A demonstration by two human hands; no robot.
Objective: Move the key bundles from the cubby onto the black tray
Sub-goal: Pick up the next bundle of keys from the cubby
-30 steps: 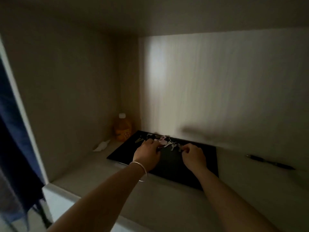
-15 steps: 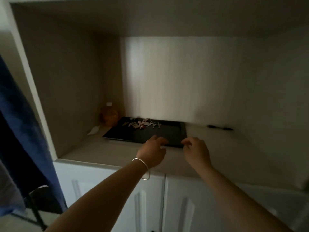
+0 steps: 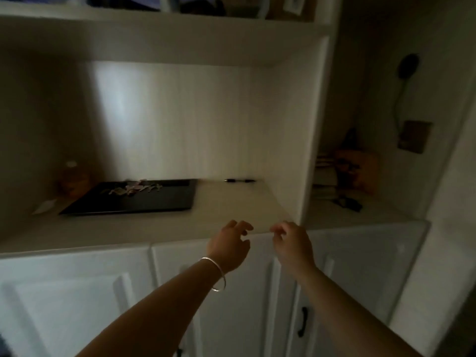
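A black tray [image 3: 159, 199] lies on the cubby shelf at the left. Key bundles [image 3: 134, 188] are heaped on its far half. My left hand [image 3: 230, 244], with a silver bangle on the wrist, hovers at the shelf's front edge, well to the right of the tray, fingers loosely apart and holding nothing. Close beside it on the right is my right hand [image 3: 292, 243], fingers curled, with nothing visible in it.
An orange bottle [image 3: 73, 177] stands in the back left corner, a white scrap [image 3: 45, 206] in front of it. A black pen [image 3: 239, 180] lies by the back wall. White cabinet doors [image 3: 77, 292] are below. The neighbouring cubby at the right holds dark clutter [image 3: 347, 173].
Both hands have pulled back from the keys on the tray to the shelf's front edge. The view has backed away and swung right, showing the whole cubby.
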